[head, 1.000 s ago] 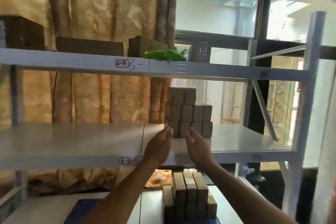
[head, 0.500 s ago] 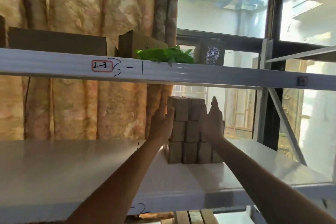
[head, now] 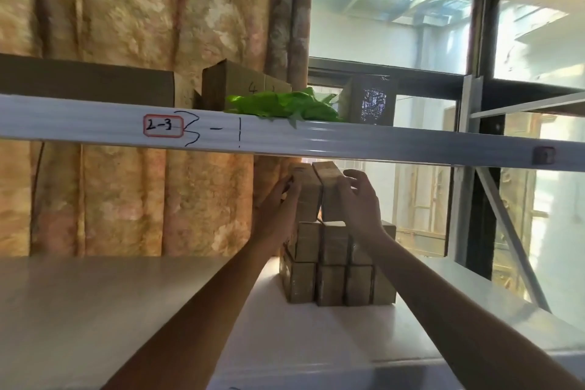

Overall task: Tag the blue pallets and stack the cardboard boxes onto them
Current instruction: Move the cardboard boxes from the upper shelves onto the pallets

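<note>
The rack (head: 380, 144) fills my view: its upper beam crosses in front of me, and the white shelf (head: 95, 310) below it carries the stack (head: 329, 266) of small cardboard boxes, right of middle. Two full rows sit square on the shelf. On top stand the two boxes (head: 316, 193) I'm after, upright, tipped a little so they meet at their upper edges and part lower down.

My left hand (head: 278, 209) is curled round the left side of the pair, and my right hand (head: 361, 203) presses the right side, fingers (head: 354, 176) loosely bent over its top corner. Between them I have both boxes clamped.

They look light and stiff, with smooth taped faces that could slide, so I judge that squeezing the flat outer sides low down and lifting them as one block is the way. The lean means they could fan apart or knock the row beneath.

No blue pallet shows here. My forearms hide part of the stack, its far side is out of sight, and the box markings are too blurred to read.
</note>
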{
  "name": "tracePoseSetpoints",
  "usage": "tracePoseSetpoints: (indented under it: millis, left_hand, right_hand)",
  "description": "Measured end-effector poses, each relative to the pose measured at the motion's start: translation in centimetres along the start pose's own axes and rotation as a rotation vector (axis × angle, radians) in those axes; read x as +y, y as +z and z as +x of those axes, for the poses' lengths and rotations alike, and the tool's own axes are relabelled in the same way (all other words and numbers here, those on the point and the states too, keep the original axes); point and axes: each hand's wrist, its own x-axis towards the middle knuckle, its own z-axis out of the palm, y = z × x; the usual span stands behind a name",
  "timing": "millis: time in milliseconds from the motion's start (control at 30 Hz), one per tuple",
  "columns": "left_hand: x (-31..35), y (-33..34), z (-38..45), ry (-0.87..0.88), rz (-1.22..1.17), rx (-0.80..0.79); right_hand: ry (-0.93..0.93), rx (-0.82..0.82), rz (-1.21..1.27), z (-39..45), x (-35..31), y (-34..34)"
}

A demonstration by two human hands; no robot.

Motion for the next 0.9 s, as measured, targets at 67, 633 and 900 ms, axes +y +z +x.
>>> tracePoseSetpoints:
  millis: [67,633,900]
  left_hand:
    - [0.7,-1.0,-1.1,0.028,-0.069,0.022]
    - [0.9,-10.2,-20.0,0.026,-0.08,0.199]
    - [2.7,-21.5,-33.3,0.042,-0.051,0.365]
  right_hand:
    - [-0.012,0.004,0.043,-1.1,-0.9,-0.1]
    - [-0.063,-0.027,0.132,-23.5,-7.1,1.5]
    - [-0.086,-0.131,0.208,-38.2,-14.5,5.6]
